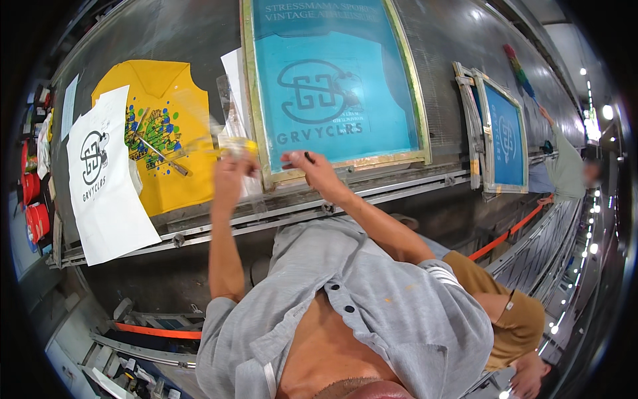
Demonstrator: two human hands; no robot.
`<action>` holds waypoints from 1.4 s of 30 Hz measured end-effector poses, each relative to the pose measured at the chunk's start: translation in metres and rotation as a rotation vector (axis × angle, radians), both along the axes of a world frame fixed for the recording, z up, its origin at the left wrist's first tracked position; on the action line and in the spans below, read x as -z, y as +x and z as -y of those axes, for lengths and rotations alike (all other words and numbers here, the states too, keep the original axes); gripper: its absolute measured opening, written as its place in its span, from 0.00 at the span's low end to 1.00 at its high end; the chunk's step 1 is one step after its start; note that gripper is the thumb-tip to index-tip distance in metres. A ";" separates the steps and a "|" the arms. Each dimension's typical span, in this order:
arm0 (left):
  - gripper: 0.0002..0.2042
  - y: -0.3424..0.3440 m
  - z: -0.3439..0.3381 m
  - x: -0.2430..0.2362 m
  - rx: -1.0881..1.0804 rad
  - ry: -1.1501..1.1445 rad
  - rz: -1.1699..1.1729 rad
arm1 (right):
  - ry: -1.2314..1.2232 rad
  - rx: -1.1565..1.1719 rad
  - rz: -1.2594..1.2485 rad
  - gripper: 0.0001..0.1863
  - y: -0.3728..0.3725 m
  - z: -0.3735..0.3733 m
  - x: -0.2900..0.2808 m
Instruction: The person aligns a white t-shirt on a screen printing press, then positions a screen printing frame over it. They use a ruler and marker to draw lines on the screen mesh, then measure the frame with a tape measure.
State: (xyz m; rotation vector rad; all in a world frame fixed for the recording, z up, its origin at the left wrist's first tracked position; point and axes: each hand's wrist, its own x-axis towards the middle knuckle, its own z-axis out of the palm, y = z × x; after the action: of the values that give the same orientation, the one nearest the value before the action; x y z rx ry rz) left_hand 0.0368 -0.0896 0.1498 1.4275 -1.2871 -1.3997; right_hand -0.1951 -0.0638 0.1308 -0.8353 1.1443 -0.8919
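Observation:
My left hand (232,171), smeared by motion, is closed on what looks like a roll of clear tape (238,144) with a yellow edge. My right hand (321,178) hovers over the lower left corner of a framed printing screen (392,133) with blue mesh and a dark circular design. Its fingers are curled around a small black object (309,157), possibly a pen; most of it is hidden. Left of my left hand lies a yellow shirt piece (176,193) with a colourful print. A printed white sheet (109,219) partly covers it, and a metal-ended tool (174,166) rests on top.
A metal rail (359,198) runs along the table's near edge. Further right, more framed screens (503,133) lean together, with a rainbow duster (518,70) beyond them. One co-worker (565,163) reaches over the table at far right; another person in brown shorts (508,312) is close behind me.

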 end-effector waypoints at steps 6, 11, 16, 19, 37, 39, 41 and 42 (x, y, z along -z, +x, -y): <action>0.16 -0.098 -0.042 0.031 0.436 0.083 0.028 | 0.327 0.006 0.203 0.14 -0.068 0.009 0.007; 0.15 -0.140 -0.048 0.030 0.565 -0.031 0.293 | 0.392 0.111 0.100 0.08 -0.126 0.001 0.017; 0.19 -0.195 -0.044 0.020 0.348 -0.066 0.405 | 0.339 0.010 0.017 0.13 -0.185 -0.008 0.054; 0.18 -0.212 -0.027 0.012 0.225 -0.250 0.569 | 0.325 -0.013 -0.215 0.17 -0.220 -0.015 0.059; 0.40 -0.403 -0.021 0.073 0.497 -0.227 0.061 | 0.177 0.287 0.131 0.07 -0.358 0.052 0.001; 0.40 -0.408 -0.018 0.073 0.502 -0.183 0.156 | 0.051 0.252 -0.085 0.08 -0.384 0.069 0.009; 0.38 -0.409 -0.017 0.064 0.460 -0.132 0.223 | -0.045 0.128 -0.484 0.11 -0.405 0.094 0.012; 0.36 -0.405 -0.016 0.064 0.479 -0.134 0.222 | -0.041 0.018 -0.758 0.12 -0.412 0.108 0.002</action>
State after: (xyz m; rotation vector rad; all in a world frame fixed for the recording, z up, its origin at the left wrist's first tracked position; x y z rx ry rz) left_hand -0.3684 -0.0740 0.0861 1.2579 -1.9241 -1.4448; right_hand -0.6069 -0.1722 0.1283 -1.2500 1.7883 -0.6174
